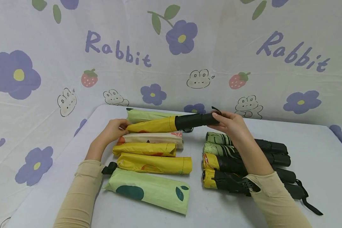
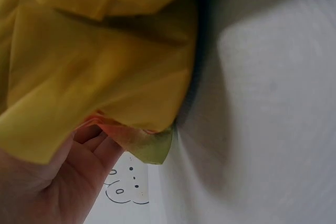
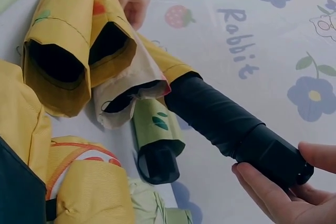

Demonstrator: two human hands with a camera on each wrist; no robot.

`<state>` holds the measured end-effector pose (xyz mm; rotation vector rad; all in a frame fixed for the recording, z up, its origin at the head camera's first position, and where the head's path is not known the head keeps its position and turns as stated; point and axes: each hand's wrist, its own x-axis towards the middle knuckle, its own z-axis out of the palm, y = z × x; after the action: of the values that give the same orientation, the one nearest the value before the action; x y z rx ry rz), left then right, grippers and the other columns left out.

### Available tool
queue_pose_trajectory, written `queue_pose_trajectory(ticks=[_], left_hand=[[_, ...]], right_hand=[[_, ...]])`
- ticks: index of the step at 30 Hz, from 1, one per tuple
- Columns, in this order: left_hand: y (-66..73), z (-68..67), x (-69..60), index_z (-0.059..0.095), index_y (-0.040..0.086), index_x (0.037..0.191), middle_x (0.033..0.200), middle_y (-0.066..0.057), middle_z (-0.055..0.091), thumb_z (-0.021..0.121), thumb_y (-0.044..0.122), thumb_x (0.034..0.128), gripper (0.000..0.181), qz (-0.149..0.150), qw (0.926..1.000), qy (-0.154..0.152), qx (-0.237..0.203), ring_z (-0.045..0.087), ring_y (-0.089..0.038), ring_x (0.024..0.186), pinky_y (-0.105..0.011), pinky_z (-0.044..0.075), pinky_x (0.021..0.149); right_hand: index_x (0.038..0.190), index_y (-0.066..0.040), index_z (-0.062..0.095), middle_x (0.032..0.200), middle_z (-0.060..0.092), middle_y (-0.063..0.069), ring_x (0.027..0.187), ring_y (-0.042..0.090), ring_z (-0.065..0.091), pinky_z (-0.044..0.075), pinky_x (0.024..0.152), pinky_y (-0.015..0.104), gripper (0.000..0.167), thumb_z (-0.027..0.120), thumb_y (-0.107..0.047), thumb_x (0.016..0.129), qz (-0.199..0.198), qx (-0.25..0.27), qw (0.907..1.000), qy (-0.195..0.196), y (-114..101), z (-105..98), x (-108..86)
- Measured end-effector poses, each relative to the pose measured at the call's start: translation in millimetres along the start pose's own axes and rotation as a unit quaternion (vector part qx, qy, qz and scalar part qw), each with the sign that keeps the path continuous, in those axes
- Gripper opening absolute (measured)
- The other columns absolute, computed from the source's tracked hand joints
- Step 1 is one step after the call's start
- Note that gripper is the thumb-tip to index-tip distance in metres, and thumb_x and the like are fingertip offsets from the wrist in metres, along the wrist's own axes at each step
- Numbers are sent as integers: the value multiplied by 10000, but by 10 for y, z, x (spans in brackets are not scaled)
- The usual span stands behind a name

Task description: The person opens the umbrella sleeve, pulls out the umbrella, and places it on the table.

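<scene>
A black folded umbrella (image 1: 196, 120) sits partly inside a yellow umbrella sleeve (image 1: 152, 124), held above the table. My left hand (image 1: 114, 129) pinches the sleeve's closed left end. With fingers and thumb my right hand (image 1: 231, 125) grips the umbrella's black handle (image 3: 273, 156), whose wrist strap loops up near the thumb. The left wrist view shows loose yellow fabric hiding some of the left fingers. Behind the held sleeve lies a light green sleeve (image 1: 151, 115), with a dark handle (image 3: 158, 163) sticking out of its mouth.
Nearer me lie a cream sleeve (image 1: 151, 138), two yellow sleeves (image 1: 156, 163) and a light green leaf-print sleeve (image 1: 151, 190). Several folded umbrellas (image 1: 276, 158) with black canopies lie side by side beneath my right forearm. A rabbit-print cloth (image 1: 171, 63) hangs behind the white table (image 1: 213, 212).
</scene>
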<state>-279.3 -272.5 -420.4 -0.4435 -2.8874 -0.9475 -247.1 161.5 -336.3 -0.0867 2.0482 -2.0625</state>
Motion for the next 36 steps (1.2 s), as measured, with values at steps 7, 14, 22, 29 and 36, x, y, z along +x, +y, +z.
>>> queue_pose_trajectory(ticks=[7,14,22,29,36], left_hand=[[12,-3,5,654,-48,1156,1103,-244,683,641,-20,889,268,11,10000,-26,78,662,-375,1019,-475,553,888],[73,-7,7,632,-16,1214,1193,-235,649,637,-5,900,314,-37,9998,-192,0,640,-373,1070,-478,543,912],[98,-13,5,590,82,1321,1320,-182,592,647,80,927,397,82,9992,-378,-102,609,-375,1111,-475,540,911],[91,-16,8,656,4,1187,1170,-207,661,627,6,921,268,194,9998,12,13,637,-363,1045,-479,550,894],[92,2,18,679,1,1139,1121,-211,678,640,3,910,232,208,9997,102,5,654,-353,1012,-465,560,871]], right_hand=[[1519,22,263,1597,200,208,914,2,665,513,964,274,656,561,-228,991,-49,21,10000,-3,-2,-15,5],[1514,42,251,1594,215,214,834,4,692,543,921,286,653,545,-227,997,59,207,9995,223,43,-9,57],[1523,15,247,1614,194,169,852,32,686,517,976,307,626,523,-211,1008,369,702,9968,137,136,-39,109],[1519,18,257,1597,216,200,851,59,703,531,958,286,622,530,-202,1005,445,1039,9936,34,197,-123,114],[1516,26,258,1628,140,160,891,55,707,557,896,260,638,550,-192,992,222,1232,9921,-98,196,-198,110]])
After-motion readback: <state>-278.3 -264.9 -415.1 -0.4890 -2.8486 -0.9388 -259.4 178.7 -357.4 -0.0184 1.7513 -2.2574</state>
